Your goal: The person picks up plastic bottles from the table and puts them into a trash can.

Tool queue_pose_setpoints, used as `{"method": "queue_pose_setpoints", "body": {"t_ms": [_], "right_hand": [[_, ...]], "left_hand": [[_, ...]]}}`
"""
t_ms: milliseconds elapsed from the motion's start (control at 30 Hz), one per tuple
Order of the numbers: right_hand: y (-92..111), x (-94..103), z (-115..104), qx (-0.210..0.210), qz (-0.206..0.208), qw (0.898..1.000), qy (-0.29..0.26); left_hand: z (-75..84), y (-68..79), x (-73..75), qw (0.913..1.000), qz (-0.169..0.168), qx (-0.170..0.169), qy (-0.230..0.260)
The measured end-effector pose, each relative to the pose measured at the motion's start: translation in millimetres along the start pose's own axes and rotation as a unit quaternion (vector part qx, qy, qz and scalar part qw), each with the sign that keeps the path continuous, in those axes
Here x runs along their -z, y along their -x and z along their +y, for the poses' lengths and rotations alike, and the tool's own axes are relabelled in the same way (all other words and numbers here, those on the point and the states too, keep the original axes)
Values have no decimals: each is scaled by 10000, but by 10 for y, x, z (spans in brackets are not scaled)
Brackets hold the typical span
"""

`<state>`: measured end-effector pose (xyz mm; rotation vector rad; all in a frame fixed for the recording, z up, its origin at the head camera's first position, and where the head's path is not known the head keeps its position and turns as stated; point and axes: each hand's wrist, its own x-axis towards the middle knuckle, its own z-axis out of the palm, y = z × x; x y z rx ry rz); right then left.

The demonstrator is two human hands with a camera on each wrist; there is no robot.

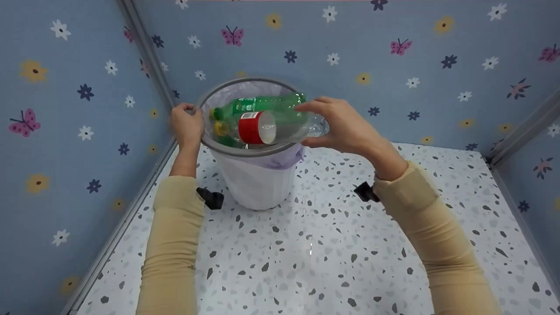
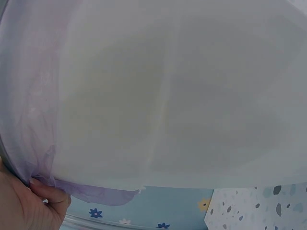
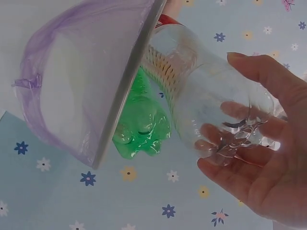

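Observation:
A white bin (image 1: 258, 181) with a grey rim and a purple liner (image 1: 282, 161) stands on the floor. At the rim's left side my left hand (image 1: 189, 124) grips the edge; in the left wrist view its thumb (image 2: 48, 191) presses the folded liner (image 2: 96, 192). My right hand (image 1: 345, 127) holds a clear plastic bottle (image 1: 288, 131) with a red label by its base. The bottle lies nearly level over the bin's mouth, its yellow cap (image 1: 221, 128) toward the left. Behind it rests a green bottle (image 1: 275, 103), its base by the rim in the right wrist view.
Flowered blue wall panels (image 1: 306, 39) stand close behind the bin and to its left (image 1: 52, 144). Speckled white floor (image 1: 315, 245) stretches in front and to the right. More green plastic (image 1: 227, 141) shows lower inside the bin, partly hidden.

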<state>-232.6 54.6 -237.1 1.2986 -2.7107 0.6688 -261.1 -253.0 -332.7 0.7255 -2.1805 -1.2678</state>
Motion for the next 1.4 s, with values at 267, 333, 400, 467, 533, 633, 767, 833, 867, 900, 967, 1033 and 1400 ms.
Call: {"method": "queue_pose_setpoints", "body": {"t_ms": [267,333,400,467,533,633,767,833,867,900,967,1033,1400], "right_hand": [[-188,-40,9,139,-61,9999,21],[-232,-65,27,226,-43,9997,3],[-269,-95,49,311,-31,9995,-20],[-301,-130,72,394,-13,9992,-47],[-328,-164,90,446,-19,9990,-53],[-360,-213,119,489,-54,9988,-75],[-399,-269,159,526,-116,9985,-122],[-418,-288,170,503,-134,9985,-160],[-427,-297,175,475,-141,9986,-187],[-436,-304,177,447,-136,9987,-211],[-456,-318,183,390,-130,9988,-271],[-471,-327,185,344,-121,9988,-313],[-477,-378,250,451,-24,9979,-464]], "left_hand": [[4,3,-1,10000,49,-55,10],[5,6,1,10000,25,-43,33],[4,8,3,10000,1,-41,57],[3,10,4,10000,-38,-42,74],[4,17,4,9999,-54,-43,81],[2,20,-5,10000,-24,-63,74],[-1,21,-25,9999,109,-130,11],[0,24,-31,9998,156,-148,-5],[1,26,-32,9997,177,-160,-15],[2,26,-32,9997,169,-151,-23],[2,22,-32,9998,140,-126,-20],[6,21,-30,9999,89,-96,22],[-7,24,-7,10000,-24,-80,55]]}}
